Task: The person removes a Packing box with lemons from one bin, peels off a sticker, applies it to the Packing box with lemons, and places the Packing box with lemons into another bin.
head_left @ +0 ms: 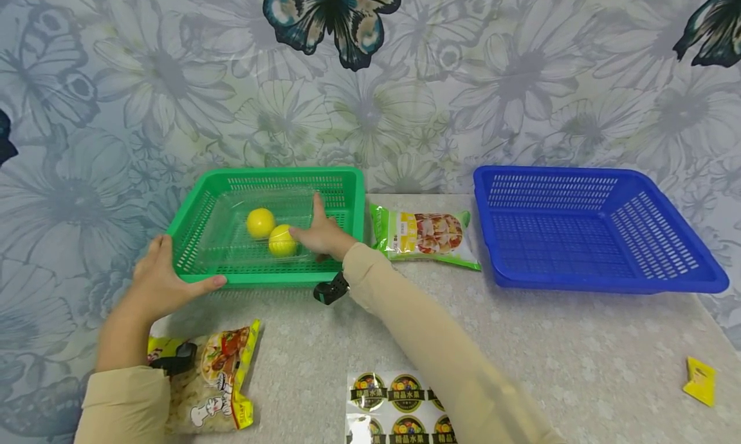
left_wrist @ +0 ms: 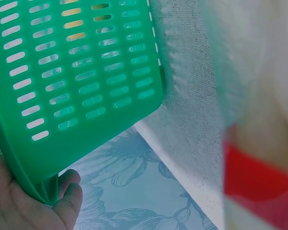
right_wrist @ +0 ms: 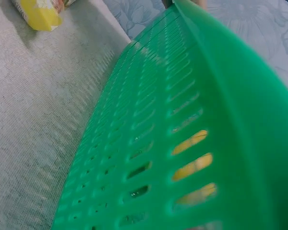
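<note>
Green basket: two yellow balls, clear tray.

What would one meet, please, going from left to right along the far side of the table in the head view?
Green basket with two yellow balls inside → green snack packet → blue basket.

Bare table between green basket and stickers.
</note>
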The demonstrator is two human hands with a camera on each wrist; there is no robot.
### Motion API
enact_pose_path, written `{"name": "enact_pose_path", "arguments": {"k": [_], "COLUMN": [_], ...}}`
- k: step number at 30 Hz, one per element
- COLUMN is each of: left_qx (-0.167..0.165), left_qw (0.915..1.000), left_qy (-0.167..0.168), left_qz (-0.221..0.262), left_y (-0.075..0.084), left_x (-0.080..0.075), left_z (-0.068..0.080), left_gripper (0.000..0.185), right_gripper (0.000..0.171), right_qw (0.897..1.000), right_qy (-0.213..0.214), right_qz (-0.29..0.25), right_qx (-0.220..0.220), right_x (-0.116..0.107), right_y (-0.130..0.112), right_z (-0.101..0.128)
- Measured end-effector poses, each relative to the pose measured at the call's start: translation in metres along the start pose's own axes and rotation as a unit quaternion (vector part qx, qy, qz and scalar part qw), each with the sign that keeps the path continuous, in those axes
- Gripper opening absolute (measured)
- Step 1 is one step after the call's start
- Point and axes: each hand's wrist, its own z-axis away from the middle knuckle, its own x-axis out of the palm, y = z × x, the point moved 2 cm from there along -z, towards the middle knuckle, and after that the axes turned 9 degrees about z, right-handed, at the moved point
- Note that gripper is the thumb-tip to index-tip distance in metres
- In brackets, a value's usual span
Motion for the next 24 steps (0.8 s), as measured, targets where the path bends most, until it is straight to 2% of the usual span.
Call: {"name": "enact_pose_path", "arguments": {"k": [6, 12, 15, 18, 24], "left_qx": [0.003, 0.009, 0.010, 0.009, 0.007], "left_qw": [1.0000, 0.9999, 0.9999, 1.0000, 0.9999], "left_qy": [0.002, 0.004, 0.001, -0.003, -0.007], "left_qz": [-0.002, -0.007, -0.004, -0.001, -0.001], "left_y": [-0.0001, -0.0001, 0.0008, 0.0008, -0.0014], "left_x": [0.0003, 0.0001, -0.0001, -0.0004, -0.0008], "left_z": [0.0001, -0.0005, -0.0001, 0.0001, 0.0001], "left_gripper": [0.132, 0.131, 0.131, 0.131, 0.131], "right_gripper": [0.095, 0.099, 0.096, 0.094, 0.084], "right_qw": [0.999, 0.998, 0.997, 0.995, 0.989], "right_qy": [0.016, -0.010, -0.028, -0.033, -0.019], "right_qz": [-0.041, -0.040, -0.047, -0.077, -0.130], "right_qx": [-0.027, -0.045, -0.046, -0.052, -0.062], "right_x": [0.0002, -0.0010, -0.0014, -0.0023, -0.0044], "right_y": [0.0004, 0.0007, 0.0003, -0.0014, -0.0036], "right_z": [-0.0012, 0.0034, 0.0046, 0.0059, 0.0067]}}
